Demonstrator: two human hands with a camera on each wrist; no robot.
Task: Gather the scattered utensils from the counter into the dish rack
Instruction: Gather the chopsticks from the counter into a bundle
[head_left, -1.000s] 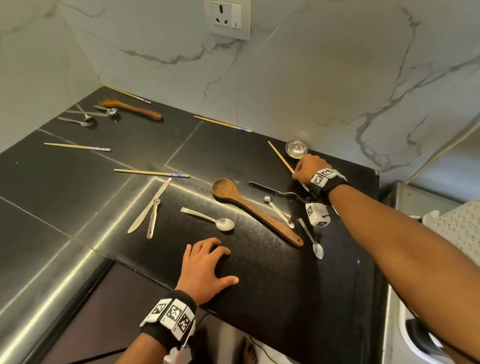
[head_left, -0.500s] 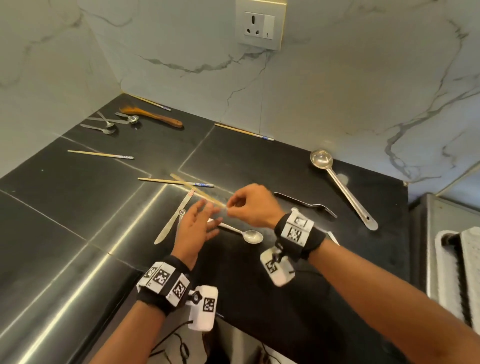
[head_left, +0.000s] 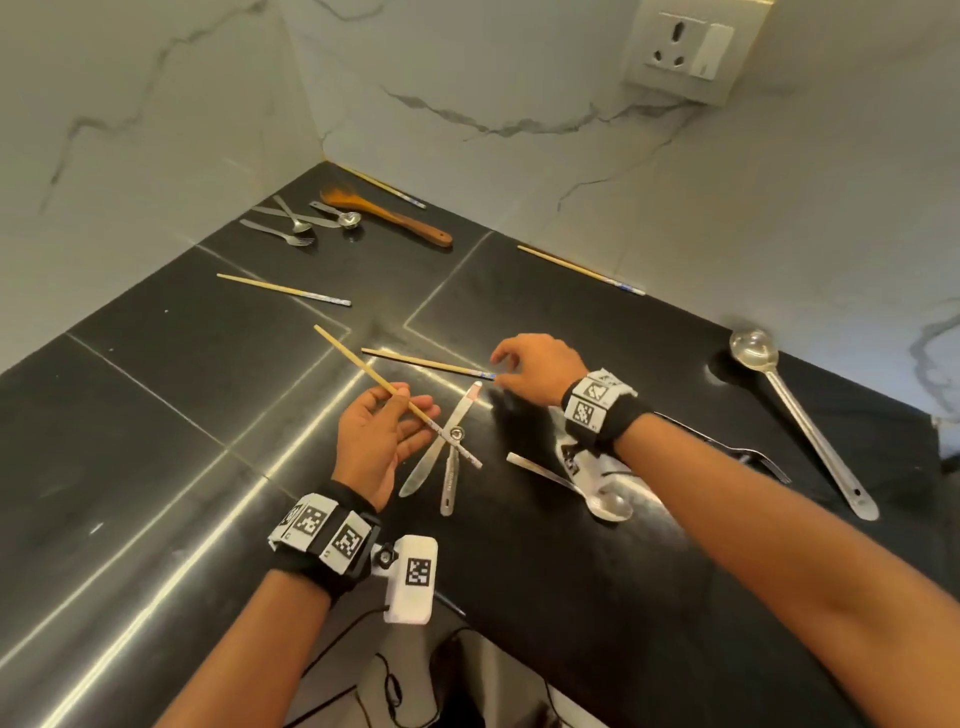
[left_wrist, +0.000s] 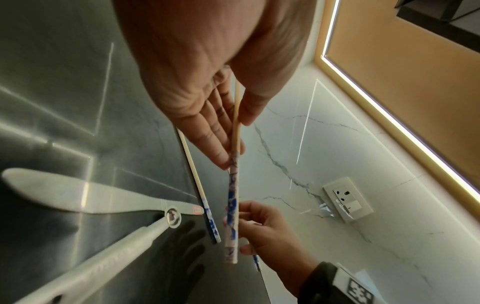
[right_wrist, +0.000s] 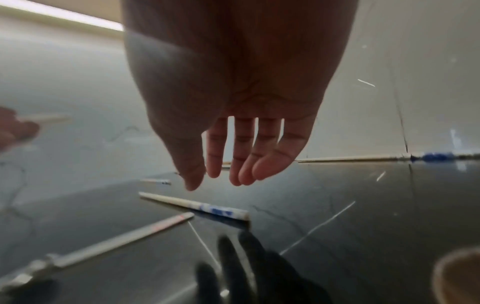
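My left hand (head_left: 410, 408) is palm up over the black counter (head_left: 156, 395) and pinches a bamboo chopstick (head_left: 363, 370) between thumb and fingers; the left wrist view shows that chopstick (left_wrist: 235, 131) with its blue-patterned end sticking out past the fingers (left_wrist: 207, 133). Another chopstick (head_left: 426, 362) lies flat on the counter. My right hand (head_left: 501, 370) hovers just over its blue end with relaxed fingers and holds nothing. In the right wrist view the fingers (right_wrist: 241, 156) hang straight above that chopstick (right_wrist: 197, 205). No dish rack is in view.
A table knife (head_left: 441, 441) and a small measuring spoon (head_left: 451, 483) lie under the held chopstick. A spoon (head_left: 597, 496), a fork (head_left: 737, 452) and a steel ladle (head_left: 800, 415) lie right. More chopsticks (head_left: 283, 288), a wooden spoon (head_left: 387, 217) and cutlery (head_left: 293, 228) lie at the back.
The right hand brought a chopstick over from near the ladle, passed it to the left hand, let go and moved over the chopstick on the counter. The left hand lifted off the counter edge.
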